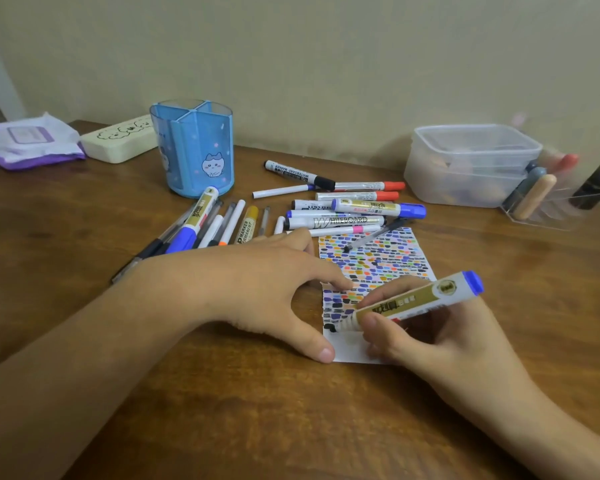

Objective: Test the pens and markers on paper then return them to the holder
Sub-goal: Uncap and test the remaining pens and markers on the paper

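A brown wooden table (291, 427) stands against a plain beige wall (326, 46). Nearest, the right hand (430, 327) grips a gold-banded marker (409, 301) with a blue end cap, its dark tip touching the lower left part of a paper strip (378, 268) covered with small coloured dabs. The left hand (257, 282) lies spread on the table with straight fingers, the thumb and forefinger pressing the left edge of the paper. A thin dark pen (374, 234) lies slanted across the strip's far end. Beyond the hands, loose pens and markers are scattered on the table: one fan-shaped group (208, 223) to the left, another heap (347, 206) just behind the paper. Farther left stands the blue holder (196, 150), upright, its compartments showing nothing inside. Near the wall lie a cream case (118, 142) and a purple-and-white packet (28, 140) at the left, and a clear plastic tub (465, 164) at the right.
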Motion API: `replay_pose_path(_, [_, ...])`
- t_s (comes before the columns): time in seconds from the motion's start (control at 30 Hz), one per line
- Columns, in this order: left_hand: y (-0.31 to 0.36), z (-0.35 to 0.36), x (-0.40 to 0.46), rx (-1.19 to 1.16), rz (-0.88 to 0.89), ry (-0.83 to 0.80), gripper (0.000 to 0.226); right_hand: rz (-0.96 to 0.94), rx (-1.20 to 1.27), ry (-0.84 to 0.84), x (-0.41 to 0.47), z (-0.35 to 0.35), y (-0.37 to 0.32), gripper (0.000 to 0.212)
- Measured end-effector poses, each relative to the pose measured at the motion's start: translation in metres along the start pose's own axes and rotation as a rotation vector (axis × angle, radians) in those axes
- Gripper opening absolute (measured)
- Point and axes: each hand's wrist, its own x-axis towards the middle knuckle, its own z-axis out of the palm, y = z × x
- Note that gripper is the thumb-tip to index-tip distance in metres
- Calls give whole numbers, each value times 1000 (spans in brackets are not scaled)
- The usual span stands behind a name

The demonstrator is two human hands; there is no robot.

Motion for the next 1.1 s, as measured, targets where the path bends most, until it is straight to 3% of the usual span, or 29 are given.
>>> replay_pose_path(0.33, [-1, 1, 0, 1, -4, -6, 81, -23, -35, -16, 0, 0, 5, 4])
replay_pose_path(0.67, [0, 1, -1, 7, -2, -8, 80, -5, 56, -7, 0, 0, 5, 10])
replay_pose_path(1.1, [-1, 2, 0, 10, 7, -4, 82, -23, -24, -61, 1, -1, 7, 8])
